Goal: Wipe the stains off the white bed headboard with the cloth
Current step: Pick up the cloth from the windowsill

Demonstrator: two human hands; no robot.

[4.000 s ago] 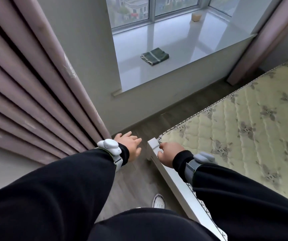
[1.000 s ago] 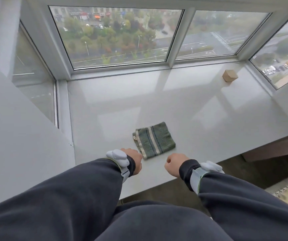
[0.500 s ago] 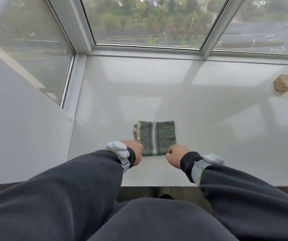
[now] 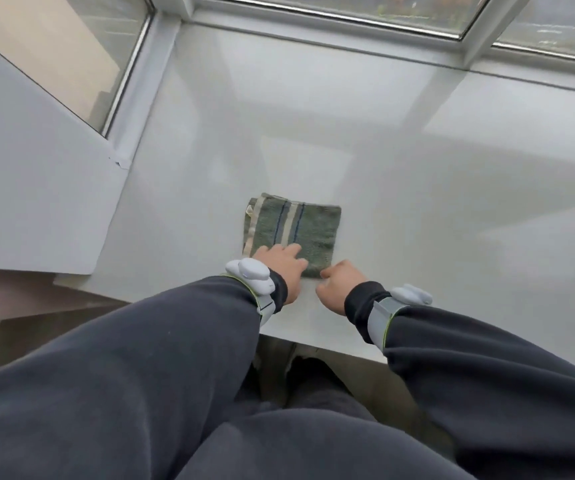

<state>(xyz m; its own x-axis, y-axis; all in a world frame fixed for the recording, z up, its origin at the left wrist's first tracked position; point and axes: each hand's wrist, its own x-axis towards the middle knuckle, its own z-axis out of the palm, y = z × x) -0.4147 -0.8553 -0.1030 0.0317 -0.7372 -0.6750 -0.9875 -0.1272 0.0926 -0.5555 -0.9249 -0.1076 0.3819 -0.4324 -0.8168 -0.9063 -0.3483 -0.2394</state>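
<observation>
A folded green cloth with pale and blue stripes lies flat on the white window sill. My left hand rests palm down on the cloth's near left corner, fingers spread over it. My right hand sits at the cloth's near right corner with its fingers curled, touching the edge; whether it pinches the fabric is hidden. The bed and its white headboard are out of view.
White window frames and glass run along the sill's far side and left side. A white wall panel stands at the left. The sill's front edge is just under my wrists, with dark floor below.
I have walked from the bed to the window sill. Over the last second both hands moved forward onto the cloth; my left hand now lies on its near corner.
</observation>
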